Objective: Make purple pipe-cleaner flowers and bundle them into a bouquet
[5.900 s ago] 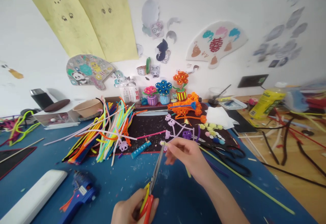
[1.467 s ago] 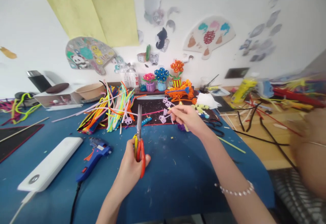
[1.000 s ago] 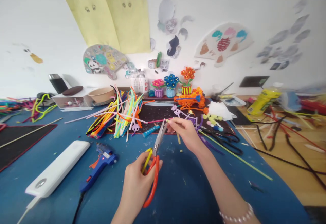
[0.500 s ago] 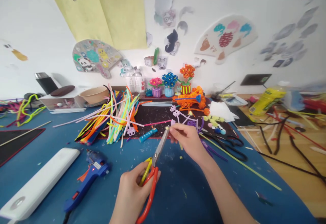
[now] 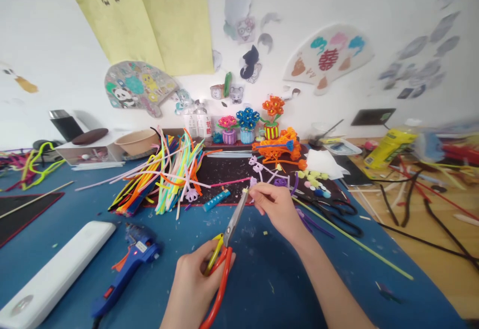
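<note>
My left hand (image 5: 196, 281) grips scissors (image 5: 224, 249) with red and yellow handles, their closed blades pointing up and to the right. The blade tips meet the end of a small lilac pipe-cleaner piece (image 5: 251, 185) that my right hand (image 5: 277, 209) pinches between thumb and fingers. Both hands hover over the blue mat (image 5: 262, 279), just in front of a black mat (image 5: 224, 174) strewn with small lilac loops.
A pile of coloured pipe cleaners (image 5: 164, 172) lies to the left. A blue glue gun (image 5: 129, 264) and a white flat box (image 5: 52, 279) sit at lower left. Black scissors (image 5: 337, 212), pompoms (image 5: 312, 182), a long green stem (image 5: 355, 244) and small flower pots (image 5: 247, 127) lie beyond.
Since half a second ago the hands have barely moved; the blade tips stay at the lilac piece. Earlier the scissors stood upright, away from my right hand, then swung over to it.
</note>
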`<action>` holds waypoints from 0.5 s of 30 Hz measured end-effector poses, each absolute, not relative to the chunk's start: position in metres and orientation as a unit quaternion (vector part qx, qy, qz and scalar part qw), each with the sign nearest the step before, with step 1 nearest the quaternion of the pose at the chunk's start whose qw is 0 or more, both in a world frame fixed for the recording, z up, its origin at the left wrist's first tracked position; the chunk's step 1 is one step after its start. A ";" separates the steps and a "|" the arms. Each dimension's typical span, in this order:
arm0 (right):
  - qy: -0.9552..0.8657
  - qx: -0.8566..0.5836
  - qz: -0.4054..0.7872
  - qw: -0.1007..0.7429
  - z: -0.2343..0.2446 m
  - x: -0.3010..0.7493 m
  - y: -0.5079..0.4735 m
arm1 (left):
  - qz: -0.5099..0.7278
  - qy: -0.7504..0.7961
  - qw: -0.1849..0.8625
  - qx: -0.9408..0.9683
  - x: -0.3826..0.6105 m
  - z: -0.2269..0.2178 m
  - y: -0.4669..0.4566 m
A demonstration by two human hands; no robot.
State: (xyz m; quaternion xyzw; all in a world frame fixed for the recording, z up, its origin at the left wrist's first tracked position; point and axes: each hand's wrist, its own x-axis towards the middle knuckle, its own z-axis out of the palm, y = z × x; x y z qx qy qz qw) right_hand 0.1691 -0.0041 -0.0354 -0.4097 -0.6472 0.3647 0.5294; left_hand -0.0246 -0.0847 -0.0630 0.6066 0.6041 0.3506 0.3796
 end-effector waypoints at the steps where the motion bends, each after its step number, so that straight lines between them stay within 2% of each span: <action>1: -0.645 -0.409 0.366 0.532 -0.035 0.169 -0.004 | 0.350 0.604 0.378 0.608 -0.025 -0.064 -0.085; 15: -0.628 -0.411 0.368 0.548 -0.031 0.162 -0.009 | 0.279 0.613 0.355 0.649 -0.026 -0.051 -0.083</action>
